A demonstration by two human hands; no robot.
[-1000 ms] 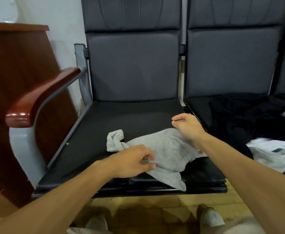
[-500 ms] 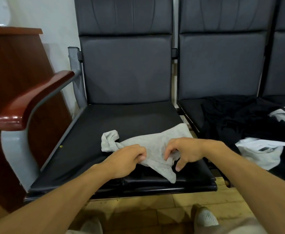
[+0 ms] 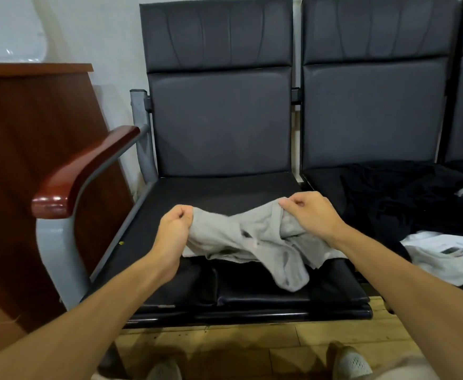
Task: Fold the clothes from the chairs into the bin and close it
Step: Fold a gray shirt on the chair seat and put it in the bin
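Your left hand (image 3: 174, 229) and right hand (image 3: 311, 215) each pinch a bunched corner of the grey garment (image 3: 252, 237), fingers curled tight into the cloth, holding its top edge just above the left chair's seat (image 3: 224, 192) while the rest sags onto the cushion. It looks light, soft and limp, so it will likely droop and crease wherever you do not support it. Hold it at the corners or seams rather than mid-panel, and pull the edge taut between your hands to get a clean line. One loose end trails near the front lip of the seat and could slide off toward the floor. The back half of the seat gives you flat room to lay it out. The wooden armrest (image 3: 82, 171) bounds your left side. To your right, the heap of black clothes (image 3: 389, 193) and a white garment (image 3: 444, 256) crowd the next chair. The bin is not in view.
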